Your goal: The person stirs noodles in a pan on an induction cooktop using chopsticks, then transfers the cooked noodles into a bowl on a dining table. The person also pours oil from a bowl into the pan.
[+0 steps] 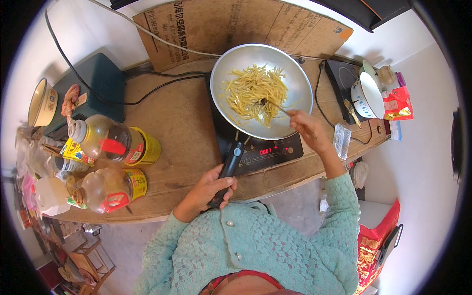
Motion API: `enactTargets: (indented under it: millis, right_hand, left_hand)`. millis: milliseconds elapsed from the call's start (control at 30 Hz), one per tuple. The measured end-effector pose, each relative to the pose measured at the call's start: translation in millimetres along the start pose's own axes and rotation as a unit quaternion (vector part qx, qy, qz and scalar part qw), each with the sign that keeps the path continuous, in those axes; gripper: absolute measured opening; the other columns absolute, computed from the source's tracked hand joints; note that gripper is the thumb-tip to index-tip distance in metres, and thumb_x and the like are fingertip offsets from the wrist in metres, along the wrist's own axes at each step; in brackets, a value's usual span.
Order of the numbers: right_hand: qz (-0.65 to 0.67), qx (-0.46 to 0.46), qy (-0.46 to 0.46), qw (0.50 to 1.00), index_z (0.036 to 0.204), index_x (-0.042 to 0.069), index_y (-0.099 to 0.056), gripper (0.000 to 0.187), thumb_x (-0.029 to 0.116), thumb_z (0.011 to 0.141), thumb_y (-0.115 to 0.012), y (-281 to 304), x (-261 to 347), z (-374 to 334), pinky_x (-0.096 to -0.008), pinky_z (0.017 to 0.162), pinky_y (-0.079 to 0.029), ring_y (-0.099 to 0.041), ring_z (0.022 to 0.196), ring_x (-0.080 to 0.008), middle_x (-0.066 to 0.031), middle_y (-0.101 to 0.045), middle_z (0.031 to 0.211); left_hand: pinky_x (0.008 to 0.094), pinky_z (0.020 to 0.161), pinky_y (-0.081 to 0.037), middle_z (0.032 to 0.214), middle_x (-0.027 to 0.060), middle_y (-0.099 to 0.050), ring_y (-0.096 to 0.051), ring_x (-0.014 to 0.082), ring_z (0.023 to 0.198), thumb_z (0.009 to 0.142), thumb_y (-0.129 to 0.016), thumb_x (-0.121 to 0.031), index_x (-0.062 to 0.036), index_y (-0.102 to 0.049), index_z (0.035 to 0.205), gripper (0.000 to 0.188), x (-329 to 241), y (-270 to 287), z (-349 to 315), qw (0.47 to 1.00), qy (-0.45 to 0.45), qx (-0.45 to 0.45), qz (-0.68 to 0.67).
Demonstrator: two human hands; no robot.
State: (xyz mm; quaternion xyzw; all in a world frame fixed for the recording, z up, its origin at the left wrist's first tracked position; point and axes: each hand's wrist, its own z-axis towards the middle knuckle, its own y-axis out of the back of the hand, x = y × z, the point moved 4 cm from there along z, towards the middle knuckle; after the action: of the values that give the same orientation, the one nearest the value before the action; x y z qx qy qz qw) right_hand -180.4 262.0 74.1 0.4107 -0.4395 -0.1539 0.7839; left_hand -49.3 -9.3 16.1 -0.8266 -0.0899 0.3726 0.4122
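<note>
A silver frying pan [295,73] full of yellow shredded strips [255,93] sits on a black induction cooker [275,150] with a lit red display. My left hand [209,189] grips the pan's black handle [230,164] near the counter's front edge. My right hand [305,129] holds a thin utensil [275,105] whose tip is buried in the strips at the pan's middle. Both sleeves are light green knit.
Two large oil bottles [110,142] [105,189] lie at the left of the wooden counter [182,118]. A dark box [96,83] and a yellow bowl [42,103] stand at the far left. A second cooker with a white enamel bowl [368,96] is at the right. Cardboard [236,24] leans behind.
</note>
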Motion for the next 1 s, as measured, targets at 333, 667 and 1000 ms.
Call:
enactTargets:
  millis: [333,667,1000]
  right_hand:
    - [0.179,-0.151,-0.168,0.958,0.096,-0.002,-0.061,0.021,0.018,0.094,-0.054,-1,-47,13,-0.0241,0.078,-0.043,-0.054,0.083,-0.0115,-0.0023,-0.059,0.087]
    - [0.191,-0.062,-0.019,0.979,0.093,-0.001,-0.06,0.009,0.007,0.089,-0.059,-41,43,35,-0.0261,0.072,-0.046,-0.056,0.082,-0.0151,-0.0073,-0.06,0.088]
    - [0.223,-0.161,-0.13,0.953,0.092,-0.002,-0.062,0.019,0.017,0.092,-0.057,7,-40,41,-0.0243,0.074,-0.045,-0.055,0.081,-0.0116,-0.0024,-0.059,0.081]
  left_hand:
    - [0.0247,0.038,-0.046,0.083,0.0082,-0.054,-0.053,0.011,0.055,0.088,-0.057,-0.012,-0.0025,-0.041,0.113,0.031,3,2,1,1.0,-0.006,0.009,-0.011]
    - [0.0258,0.038,-0.046,0.084,0.009,-0.054,-0.053,0.012,0.055,0.088,-0.058,-0.011,-0.0049,-0.042,0.116,0.033,7,3,2,1.0,0.004,0.007,-0.028]
    - [0.0291,0.044,-0.051,0.083,0.0076,-0.055,-0.057,0.0134,0.058,0.088,-0.058,-0.014,-0.0041,-0.044,0.103,0.023,6,6,1,1.0,-0.002,0.019,-0.001]
